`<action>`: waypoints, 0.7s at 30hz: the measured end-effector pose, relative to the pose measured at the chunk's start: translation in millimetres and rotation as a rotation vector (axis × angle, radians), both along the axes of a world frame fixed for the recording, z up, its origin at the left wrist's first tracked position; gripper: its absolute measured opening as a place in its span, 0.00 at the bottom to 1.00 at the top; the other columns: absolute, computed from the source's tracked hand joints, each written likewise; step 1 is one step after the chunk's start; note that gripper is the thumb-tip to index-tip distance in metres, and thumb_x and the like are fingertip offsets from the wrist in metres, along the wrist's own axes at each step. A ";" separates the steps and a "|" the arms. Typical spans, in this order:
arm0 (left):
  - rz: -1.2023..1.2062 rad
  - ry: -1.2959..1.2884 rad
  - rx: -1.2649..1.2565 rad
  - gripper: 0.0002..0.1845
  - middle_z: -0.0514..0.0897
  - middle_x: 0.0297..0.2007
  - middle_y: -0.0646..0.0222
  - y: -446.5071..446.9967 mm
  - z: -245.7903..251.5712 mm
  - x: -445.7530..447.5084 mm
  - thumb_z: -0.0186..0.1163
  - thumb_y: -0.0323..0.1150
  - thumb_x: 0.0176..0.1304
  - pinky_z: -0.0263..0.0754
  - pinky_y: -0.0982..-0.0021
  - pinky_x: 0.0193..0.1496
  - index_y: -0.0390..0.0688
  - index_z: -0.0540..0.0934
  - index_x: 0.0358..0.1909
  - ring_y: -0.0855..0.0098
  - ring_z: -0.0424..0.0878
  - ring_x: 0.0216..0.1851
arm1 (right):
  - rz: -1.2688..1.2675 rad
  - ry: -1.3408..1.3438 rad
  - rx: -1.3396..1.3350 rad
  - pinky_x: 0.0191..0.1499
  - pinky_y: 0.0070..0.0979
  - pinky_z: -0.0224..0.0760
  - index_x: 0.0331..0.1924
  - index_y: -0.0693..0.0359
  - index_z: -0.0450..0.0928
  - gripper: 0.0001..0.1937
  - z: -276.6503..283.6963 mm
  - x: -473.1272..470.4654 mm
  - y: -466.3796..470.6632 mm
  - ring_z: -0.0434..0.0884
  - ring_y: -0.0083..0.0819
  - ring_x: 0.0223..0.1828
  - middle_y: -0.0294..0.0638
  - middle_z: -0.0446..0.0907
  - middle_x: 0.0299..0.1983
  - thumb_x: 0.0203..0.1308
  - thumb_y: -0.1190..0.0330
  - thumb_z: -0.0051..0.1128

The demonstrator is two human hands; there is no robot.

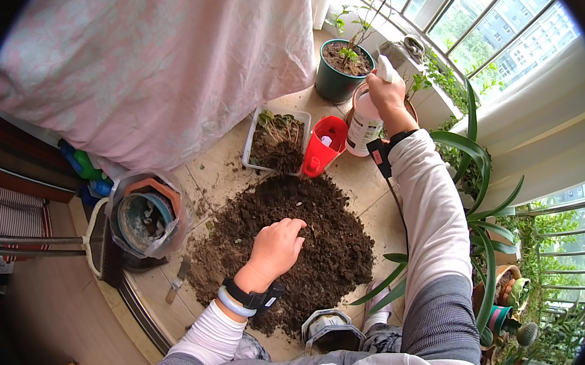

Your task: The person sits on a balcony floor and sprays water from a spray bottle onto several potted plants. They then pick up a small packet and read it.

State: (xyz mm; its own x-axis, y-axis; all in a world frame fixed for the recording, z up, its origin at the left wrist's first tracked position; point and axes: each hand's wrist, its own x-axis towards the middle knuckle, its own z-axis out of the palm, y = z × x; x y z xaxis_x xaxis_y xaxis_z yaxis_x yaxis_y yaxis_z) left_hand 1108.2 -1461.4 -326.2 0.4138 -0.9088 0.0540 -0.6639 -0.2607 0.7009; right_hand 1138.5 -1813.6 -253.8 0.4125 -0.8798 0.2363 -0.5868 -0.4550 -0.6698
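My right hand [387,94] grips the neck of a white spray bottle [364,128], which stands upright or hangs just above the floor beside a red plastic container [326,143]. My left hand [278,244] is over a heap of dark soil [334,244] on the tiled floor, its fingers loosely curled and pointing at the soil; whether they touch it is unclear. Behind the heap, a clear plastic tray [248,146] holds soil and uprooted plants with bare stems. A small tool with a wooden handle [172,293] lies left of the heap.
Nested pots in a plastic bag [181,201] and a broom [99,240] are at the left. A green pot with a plant [335,83] stands at the back. Octagonal pots [334,326] sit near my feet. Long-leaved plants [489,249] line the windows; a pink cloth [203,68] hangs at back left.
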 end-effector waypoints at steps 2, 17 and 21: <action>0.002 -0.013 0.038 0.12 0.80 0.32 0.63 0.3 -1.2 0.4 0.60 0.29 0.54 0.76 0.63 0.39 0.42 0.76 0.41 0.61 0.80 0.35 | -0.016 0.012 -0.002 0.47 0.33 0.71 0.40 0.61 0.81 0.17 1.1 0.0 0.1 0.81 0.43 0.43 0.50 0.82 0.39 0.47 0.61 0.57; -0.029 -0.018 0.046 0.14 0.79 0.34 0.61 -0.2 0.7 0.1 0.62 0.30 0.53 0.75 0.61 0.39 0.43 0.75 0.43 0.57 0.79 0.36 | 0.027 -0.001 -0.079 0.44 0.31 0.72 0.37 0.60 0.81 0.13 19.4 6.4 -0.9 0.82 0.38 0.39 0.47 0.82 0.35 0.47 0.64 0.57; -0.014 -0.011 0.016 0.13 0.80 0.33 0.62 0.5 2.1 0.1 0.60 0.30 0.54 0.75 0.61 0.39 0.43 0.76 0.42 0.59 0.79 0.36 | 0.112 0.020 -0.070 0.45 0.31 0.72 0.38 0.59 0.81 0.13 27.0 11.7 3.1 0.82 0.39 0.40 0.47 0.83 0.36 0.48 0.63 0.57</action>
